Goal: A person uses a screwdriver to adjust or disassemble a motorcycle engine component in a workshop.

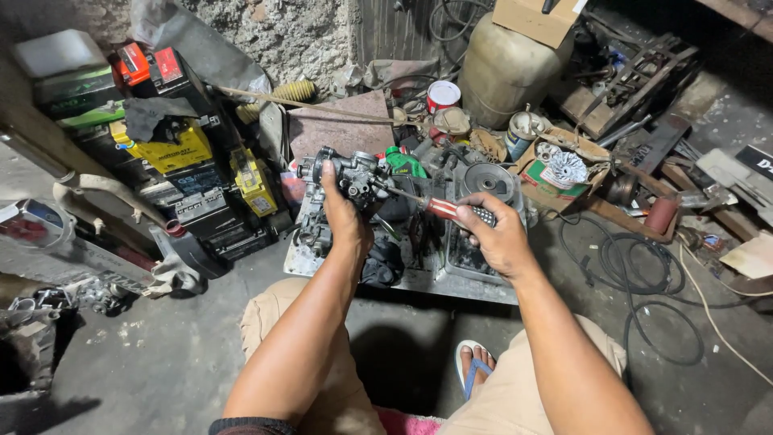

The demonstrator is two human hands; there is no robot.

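My left hand (342,213) grips a small grey metal carburetor (350,173) and holds it up above a metal tray (475,283). In my right hand (498,234) is a screwdriver with a red and black handle (457,212). Its thin shaft (403,193) points left, and the tip touches the carburetor's right side. Both forearms reach forward from my knees.
Stacked batteries (173,149) line the left wall. A beige gas cylinder (507,68), tins (443,95), a cardboard box with a finned metal part (564,169) and black cables (644,274) crowd the back and right. My foot in a sandal (475,364) rests on the concrete floor.
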